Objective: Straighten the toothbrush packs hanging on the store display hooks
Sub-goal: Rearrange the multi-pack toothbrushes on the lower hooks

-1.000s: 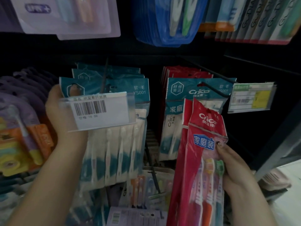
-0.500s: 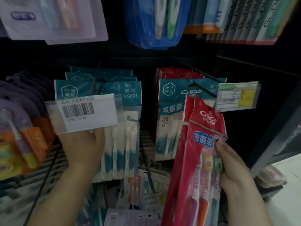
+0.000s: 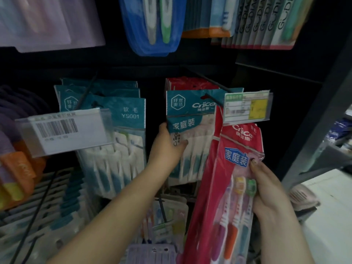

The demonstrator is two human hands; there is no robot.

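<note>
Head view, one item under handling: teal-and-white card-headed toothbrush pack (image 3: 190,134), front of the middle hook's row, hanging with its long axis near vertical and its lower end swung slightly left. Left hand (image 3: 167,147) grips its left edge just below the teal header, thumb across the front face, fingers hidden behind. Red plastic toothbrush pack (image 3: 234,187), just right of it and nearer the camera, long axis upright but leaning, top tucked under the clear price-tag holder (image 3: 247,107). Right hand (image 3: 266,189) pinches its right edge, fingertips on the front film. Black wire hook (image 3: 215,86) runs from far back toward the tag. Judgement: left hand is the nearer to the teal pack; squaring it calls for a small push rightward.
</note>
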